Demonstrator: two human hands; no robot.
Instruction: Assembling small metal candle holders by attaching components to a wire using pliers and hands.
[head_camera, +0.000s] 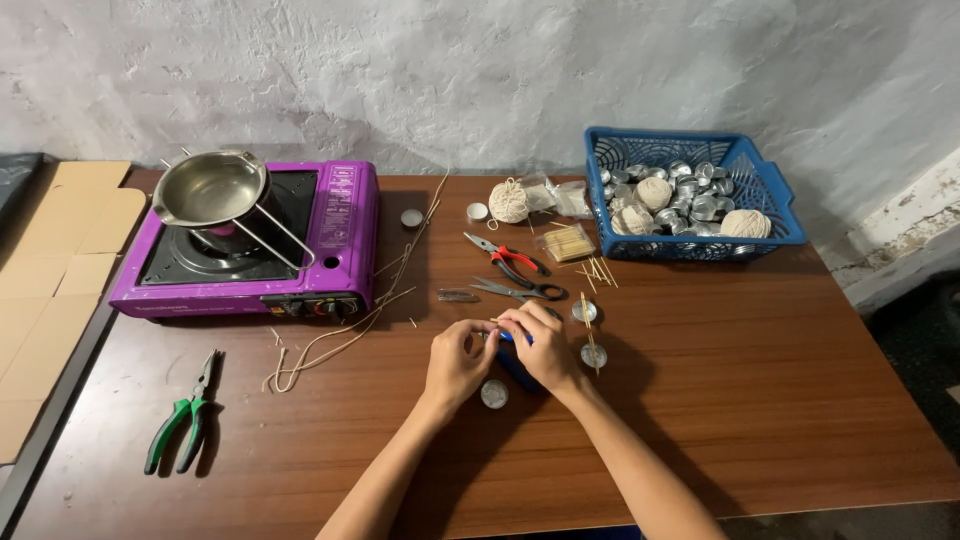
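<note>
Both hands meet mid-tabletop (700, 420): left hand (458, 362) and right hand (540, 345), fingers pinching one thin stick (497, 321). Three tin cups (494, 393) around them, two pliers (185, 412), one scissors (520, 291), one purple stove (250, 240), one blue basket (690, 150).

purple stove (330, 240), blue basket (760, 175), green-handled pliers (183, 422), red/black pliers (512, 259), brown wood-grain table (760, 370), cream twine balls (508, 201)
</note>
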